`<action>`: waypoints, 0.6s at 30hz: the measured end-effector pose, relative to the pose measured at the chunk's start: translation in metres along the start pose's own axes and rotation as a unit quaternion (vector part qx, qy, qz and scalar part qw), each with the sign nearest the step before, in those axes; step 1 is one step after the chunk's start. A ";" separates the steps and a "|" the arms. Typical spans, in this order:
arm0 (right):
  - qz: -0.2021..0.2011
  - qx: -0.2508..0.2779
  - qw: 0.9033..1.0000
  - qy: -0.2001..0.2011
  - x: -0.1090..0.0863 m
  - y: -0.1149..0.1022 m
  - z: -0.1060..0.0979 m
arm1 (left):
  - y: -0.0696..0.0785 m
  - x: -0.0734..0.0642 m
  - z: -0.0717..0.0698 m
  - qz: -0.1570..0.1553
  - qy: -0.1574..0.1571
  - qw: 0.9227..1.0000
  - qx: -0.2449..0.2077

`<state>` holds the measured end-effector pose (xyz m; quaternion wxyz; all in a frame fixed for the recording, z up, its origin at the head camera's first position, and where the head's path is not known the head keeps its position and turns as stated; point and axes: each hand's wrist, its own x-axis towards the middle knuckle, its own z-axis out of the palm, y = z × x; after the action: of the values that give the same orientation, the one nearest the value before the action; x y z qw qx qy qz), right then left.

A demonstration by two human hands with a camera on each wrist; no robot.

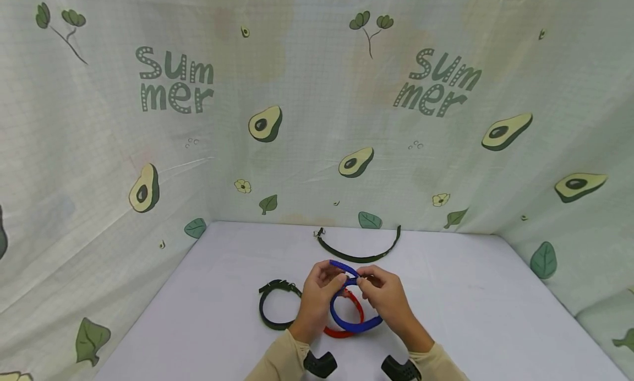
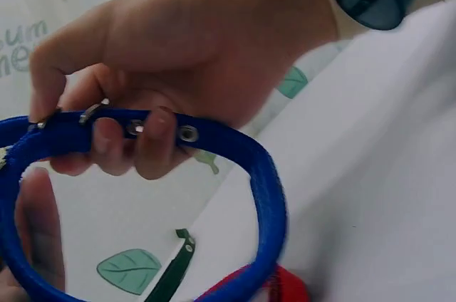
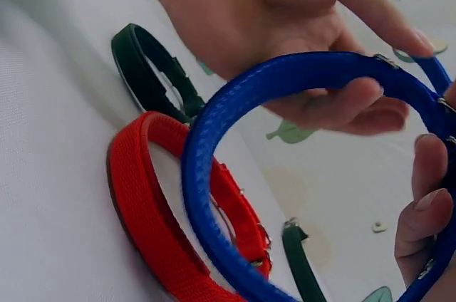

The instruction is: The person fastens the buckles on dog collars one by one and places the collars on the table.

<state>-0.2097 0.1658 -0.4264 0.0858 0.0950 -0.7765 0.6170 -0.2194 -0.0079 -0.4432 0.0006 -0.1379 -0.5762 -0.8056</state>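
In the head view both hands are raised at the front middle of the table, holding a blue collar (image 1: 359, 327) bent into a loop. My left hand (image 1: 317, 295) holds the strap from the left, near where it overlaps, and my right hand (image 1: 391, 299) pinches it on the right. One strap end sticks up between the hands. Metal buckle parts and an eyelet show beside the right hand (image 2: 185, 67) in the left wrist view. From the right wrist view, the left hand (image 3: 263, 24) has its fingers against the blue band (image 3: 196, 152). Fingers partly hide the buckle.
Behind the blue loop a red collar (image 1: 338, 333) lies curled on the white table (image 1: 475, 315). A dark green collar (image 1: 262, 310), also looped, lies to the left. Another dark green collar (image 1: 354, 259) is stretched in an arc near the back edge, below the printed cloth (image 1: 307, 83).
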 end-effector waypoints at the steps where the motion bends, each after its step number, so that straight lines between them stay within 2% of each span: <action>1: -0.001 0.004 1.000 0.010 0.000 0.000 0.000 | -0.001 -0.001 0.001 -0.004 -0.010 1.000 0.014; 4: -0.001 0.019 0.999 0.026 0.000 0.002 0.001 | -0.004 -0.003 0.002 -0.006 -0.028 0.998 0.062; 8: -0.003 0.030 0.999 0.030 0.001 0.004 0.002 | -0.005 -0.004 0.004 0.012 -0.028 0.994 0.103; 18: -0.013 0.031 0.999 0.011 0.003 0.004 -0.003 | -0.006 -0.006 0.008 0.054 -0.037 0.990 0.125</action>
<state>-0.2135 0.1696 -0.4284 0.0992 0.1007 -0.7547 0.6406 -0.2122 0.0008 -0.4473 0.0404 -0.1975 -0.6639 -0.7201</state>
